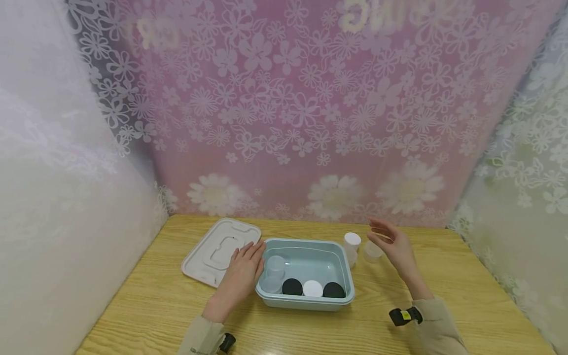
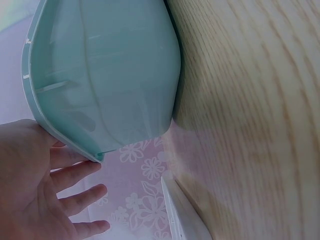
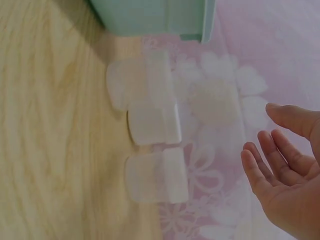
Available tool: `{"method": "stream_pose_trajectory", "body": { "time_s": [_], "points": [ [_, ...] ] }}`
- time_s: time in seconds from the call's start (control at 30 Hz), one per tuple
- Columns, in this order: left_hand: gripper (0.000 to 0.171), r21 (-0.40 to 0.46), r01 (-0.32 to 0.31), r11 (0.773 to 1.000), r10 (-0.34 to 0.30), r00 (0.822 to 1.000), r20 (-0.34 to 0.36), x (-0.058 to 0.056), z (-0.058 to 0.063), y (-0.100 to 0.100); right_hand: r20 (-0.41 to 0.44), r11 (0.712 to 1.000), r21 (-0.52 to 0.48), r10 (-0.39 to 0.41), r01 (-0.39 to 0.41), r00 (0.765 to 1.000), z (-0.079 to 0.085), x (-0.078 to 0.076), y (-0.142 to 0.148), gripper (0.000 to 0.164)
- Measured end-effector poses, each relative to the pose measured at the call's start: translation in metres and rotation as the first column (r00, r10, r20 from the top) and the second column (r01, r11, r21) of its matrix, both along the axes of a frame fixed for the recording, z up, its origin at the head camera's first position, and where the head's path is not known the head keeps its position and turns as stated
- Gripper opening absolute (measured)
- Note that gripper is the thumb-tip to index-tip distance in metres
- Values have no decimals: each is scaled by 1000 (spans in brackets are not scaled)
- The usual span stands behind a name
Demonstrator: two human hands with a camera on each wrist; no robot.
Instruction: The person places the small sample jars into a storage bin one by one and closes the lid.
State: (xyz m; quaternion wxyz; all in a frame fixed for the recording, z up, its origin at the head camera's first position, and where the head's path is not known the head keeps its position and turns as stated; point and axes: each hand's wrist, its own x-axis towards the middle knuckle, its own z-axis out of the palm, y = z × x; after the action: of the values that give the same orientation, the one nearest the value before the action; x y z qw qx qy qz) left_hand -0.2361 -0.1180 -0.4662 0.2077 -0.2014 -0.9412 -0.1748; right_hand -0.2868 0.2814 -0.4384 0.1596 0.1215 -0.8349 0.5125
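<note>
A light blue plastic bin (image 1: 306, 304) stands on the table. Along its near side sit jars with a black lid (image 1: 292, 287), a white lid (image 1: 312, 289) and another black lid (image 1: 334, 290); clear jars (image 1: 276, 265) are at its left end. My left hand (image 1: 243, 270) rests on the bin's left rim (image 2: 62, 137), fingers fairly straight. Above the small jars right of the bin hovers my right hand (image 1: 397, 249), its fingers loosely bent around nothing. Those jars are a white-lidded one (image 1: 352, 240) and translucent ones (image 3: 145, 177), apart from the hand.
A white lid (image 1: 210, 254) lies flat on the table, left of the bin and partly under my left hand's outline. The wooden table (image 1: 146, 301) ends at a pink flowered curtain (image 1: 284, 148) behind. Pale curtains hang on both sides.
</note>
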Motion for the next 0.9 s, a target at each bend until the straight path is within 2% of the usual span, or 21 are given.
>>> {"method": "stream_pose_trajectory", "body": {
  "time_s": [0.33, 0.63, 0.77, 0.9],
  "points": [
    [41, -4, 1, 1000, -1, 1000, 13, -1, 1, -1, 34, 997, 68, -39, 37, 999, -19, -4, 15, 53],
    [42, -3, -1, 1000, 1, 1000, 22, -1, 1, -1, 86, 992, 125, -40, 30, 995, -27, -6, 22, 57],
    [41, 0, 1, 1000, -1, 1000, 20, -1, 1, 0, 157, 987, 159, -49, 24, 986, -30, -7, 23, 61],
    [41, -4, 0, 1000, 0, 1000, 12, -1, 1, 0, 263, 984, 179, -64, 17, 963, -34, -10, 24, 68]
  ]
}}
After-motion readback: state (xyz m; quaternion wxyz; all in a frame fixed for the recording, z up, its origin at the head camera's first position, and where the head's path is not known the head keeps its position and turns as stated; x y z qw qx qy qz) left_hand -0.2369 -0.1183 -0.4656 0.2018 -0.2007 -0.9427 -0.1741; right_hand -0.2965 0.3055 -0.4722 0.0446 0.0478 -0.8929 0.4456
